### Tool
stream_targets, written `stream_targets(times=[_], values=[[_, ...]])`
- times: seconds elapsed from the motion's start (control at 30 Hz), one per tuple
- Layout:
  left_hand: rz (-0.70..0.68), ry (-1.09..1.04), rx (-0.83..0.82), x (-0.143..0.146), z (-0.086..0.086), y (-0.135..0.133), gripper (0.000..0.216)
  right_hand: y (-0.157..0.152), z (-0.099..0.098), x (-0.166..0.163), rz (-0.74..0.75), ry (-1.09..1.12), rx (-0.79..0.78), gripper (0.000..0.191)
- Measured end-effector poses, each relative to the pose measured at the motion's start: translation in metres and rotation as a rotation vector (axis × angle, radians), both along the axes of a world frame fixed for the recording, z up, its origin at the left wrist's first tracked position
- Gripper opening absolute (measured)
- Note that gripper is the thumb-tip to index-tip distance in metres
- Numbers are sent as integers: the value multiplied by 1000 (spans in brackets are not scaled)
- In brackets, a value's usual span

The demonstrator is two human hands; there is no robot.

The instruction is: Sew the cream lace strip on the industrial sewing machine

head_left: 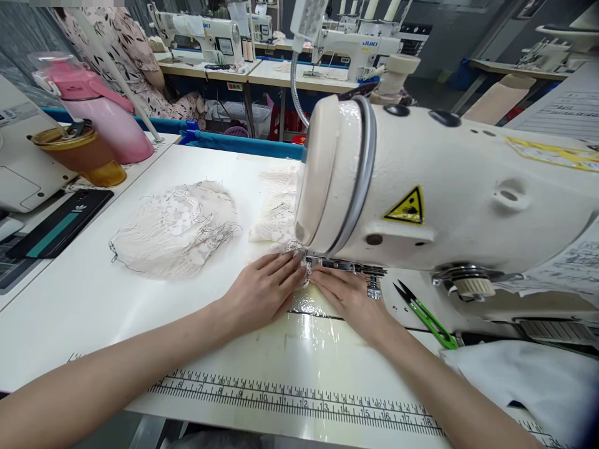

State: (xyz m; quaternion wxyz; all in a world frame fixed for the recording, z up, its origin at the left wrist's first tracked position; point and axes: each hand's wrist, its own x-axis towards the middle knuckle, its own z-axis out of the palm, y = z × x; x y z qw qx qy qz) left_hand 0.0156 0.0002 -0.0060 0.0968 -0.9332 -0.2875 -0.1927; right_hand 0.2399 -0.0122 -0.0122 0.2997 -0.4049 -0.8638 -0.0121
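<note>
My left hand (264, 287) lies flat with fingers stretched out on a piece of pale lace fabric (276, 218), just left of the presser foot. My right hand (349, 296) reaches in from the other side, fingers extended and resting at the fabric's edge by the needle area. Above both hands juts the head of a white sewing machine (421, 187), which hides the needle and part of the lace. Further left on the tabletop sits a loose pile of pale lace pieces (180, 227) with dark thread ends.
Green thread snips (428, 315) lie right of my right hand. A printed ruler (299, 399) runs along the front edge. At left are a dark phone (63, 221), a brown cup (82, 153) and a pink bottle (100, 109). White cloth (528, 380) lies at right. A person (135, 68) sits beyond.
</note>
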Motion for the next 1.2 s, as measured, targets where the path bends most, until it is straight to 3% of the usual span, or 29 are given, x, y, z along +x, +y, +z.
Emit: stream_targets(times=[0.13,0.27,0.4,0.6,0.87,1.2], values=[[0,6,-8,0,0,0,36,1,0,2,-75,-32,-12,19],[3,4,-24,0,0,0,36,4,0,3,-22,-3,-77,21],[16,7,-23,1,0,1,37,7,-3,2,-79,63,-41,17],[42,40,-24,2,1,2,38,7,-7,4,-85,94,-140,19],[-60,17,49,-1,-2,-1,34,-8,5,3,-124,-105,62,18],[-34,-18,4,-2,-2,0,36,-10,-3,0,-128,-164,-15,29]])
